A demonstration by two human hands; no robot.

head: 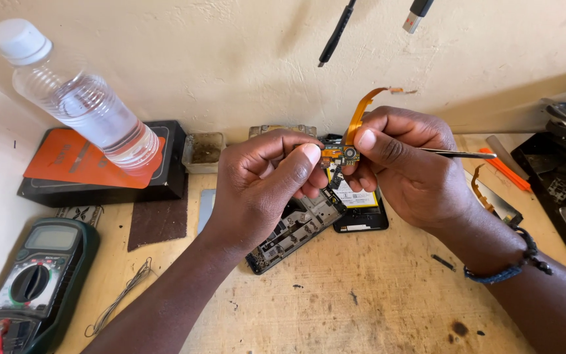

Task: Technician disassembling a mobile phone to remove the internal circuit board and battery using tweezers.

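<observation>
Nearest, a multimeter point(31, 282) and a loop of wire point(122, 295) lie on the bench point(361, 295). Above an opened phone point(296, 226), a small board point(339, 156) with an orange ribbon point(360, 111) is pinched between both hands. The left hand point(263, 180) is closed, thumb and forefinger tight on the board's left edge. The right hand point(401, 164) is closed too, its thumb pressed on the board, with tweezers point(460, 155) gripped under the fingers. The step is probably best done with the board held by its edges only, the ribbon kept unkinked and the tweezer tips steadied. Farther back stand a bottle point(83, 98) and a box point(99, 167).
</observation>
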